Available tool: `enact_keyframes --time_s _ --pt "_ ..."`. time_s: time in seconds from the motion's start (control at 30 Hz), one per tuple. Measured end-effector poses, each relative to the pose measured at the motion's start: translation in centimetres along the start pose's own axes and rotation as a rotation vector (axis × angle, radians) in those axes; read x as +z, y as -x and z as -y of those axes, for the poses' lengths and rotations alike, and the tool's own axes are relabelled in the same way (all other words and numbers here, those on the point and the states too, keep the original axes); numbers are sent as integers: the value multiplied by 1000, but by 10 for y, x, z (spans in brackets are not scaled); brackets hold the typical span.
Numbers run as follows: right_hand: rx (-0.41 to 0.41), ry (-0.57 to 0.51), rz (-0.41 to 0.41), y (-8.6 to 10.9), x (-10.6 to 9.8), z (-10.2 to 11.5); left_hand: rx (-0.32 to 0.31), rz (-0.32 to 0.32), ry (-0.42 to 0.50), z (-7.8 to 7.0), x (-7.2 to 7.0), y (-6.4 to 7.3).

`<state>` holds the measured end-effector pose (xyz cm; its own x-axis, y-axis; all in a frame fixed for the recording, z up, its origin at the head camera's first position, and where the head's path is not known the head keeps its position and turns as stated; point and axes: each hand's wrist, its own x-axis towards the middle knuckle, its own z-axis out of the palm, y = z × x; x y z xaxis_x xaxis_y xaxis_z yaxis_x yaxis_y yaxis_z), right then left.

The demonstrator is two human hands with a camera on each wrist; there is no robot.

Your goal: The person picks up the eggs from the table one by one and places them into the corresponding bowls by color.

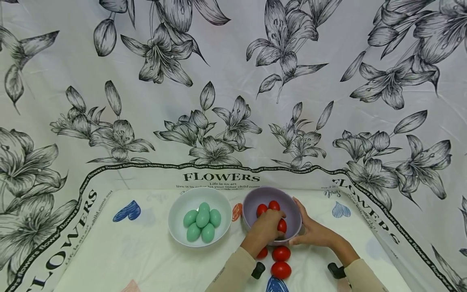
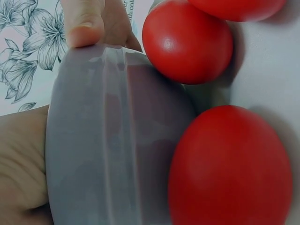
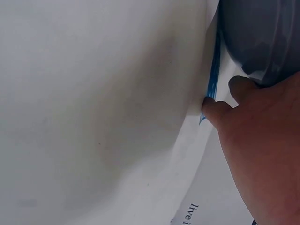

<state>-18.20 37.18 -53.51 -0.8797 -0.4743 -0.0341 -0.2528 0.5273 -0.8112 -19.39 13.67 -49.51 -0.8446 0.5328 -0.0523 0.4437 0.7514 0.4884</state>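
My left hand (image 1: 265, 228) reaches over the near rim into a purple bowl (image 1: 251, 198), with a red egg (image 1: 282, 225) between its thumb and fingers. Two more red eggs (image 1: 261, 210) lie in that bowl, beside the fingers. At the bowl's right side my right hand (image 1: 316, 233) spreads thumb and fingers around the outer wall and holds it. The right wrist view catches the fingertips (image 3: 241, 89) against the bowl's underside. Loose red eggs (image 1: 281, 270) rest on the cloth just in front of the bowl, large in the left wrist view below the left hand.
Left of the purple bowl stands a pale bowl (image 1: 176, 231) with several green eggs (image 1: 202, 219) in it. A white printed cloth (image 1: 146, 251) covers the table, and a floral curtain (image 1: 226, 61) rises behind. Black wrist-camera pieces (image 1: 258, 270) sit by both wrists.
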Motion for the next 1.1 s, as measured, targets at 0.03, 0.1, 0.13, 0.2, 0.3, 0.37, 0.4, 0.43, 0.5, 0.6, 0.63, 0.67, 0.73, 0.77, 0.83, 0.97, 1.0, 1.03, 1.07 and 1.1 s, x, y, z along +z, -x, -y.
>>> enact_keyframes --time_s 0.03,0.1,0.13,0.2,0.3,0.37,0.4,0.43,0.5,0.6,0.63,0.67,0.73,0.77,0.83,0.97,1.0,1.03,1.07,1.1 --pt "-2 -4 1 0 0 0 0 -1 0 0 0 1" --pt "-5 -14 3 0 1 -1 2 -4 3 1 -1 2" --pt "-7 -20 5 0 1 -1 4 -5 4 1 -1 2" --pt "-10 -29 8 0 2 -1 11 -16 10 3 -1 4" --pt "-11 -48 15 1 4 1 25 -37 14 6 0 8" --pt "-8 -39 18 1 4 2 38 -55 16 8 1 11" --pt "-7 -35 18 2 4 3 47 -63 14 8 1 13" --pt "-5 -23 17 2 4 3 54 -69 9 9 0 15" --pt "-8 -9 14 3 3 3 81 -82 11 10 -2 19" --pt "-14 -7 6 4 1 2 134 -82 43 12 -8 26" --pt "-16 -12 5 4 1 2 161 -79 58 14 -9 29" --pt "-20 -23 5 4 1 3 191 -75 77 16 -11 32" --pt "-18 -33 8 4 2 3 257 -80 105 20 -14 41" --pt "-20 -36 10 4 3 3 286 -86 120 22 -14 46" --pt "-25 -45 16 4 4 4 340 -117 148 27 -15 59" --pt "-36 -38 18 2 3 5 323 -183 311 30 -8 94" --pt "-37 -34 16 2 2 6 288 -192 376 29 -5 104" --pt "-38 -26 11 2 1 6 236 -200 442 27 -1 113" --pt "-40 -21 5 1 0 7 178 -210 503 26 3 122" --pt "-40 -15 1 1 -1 7 117 -221 556 24 8 129"
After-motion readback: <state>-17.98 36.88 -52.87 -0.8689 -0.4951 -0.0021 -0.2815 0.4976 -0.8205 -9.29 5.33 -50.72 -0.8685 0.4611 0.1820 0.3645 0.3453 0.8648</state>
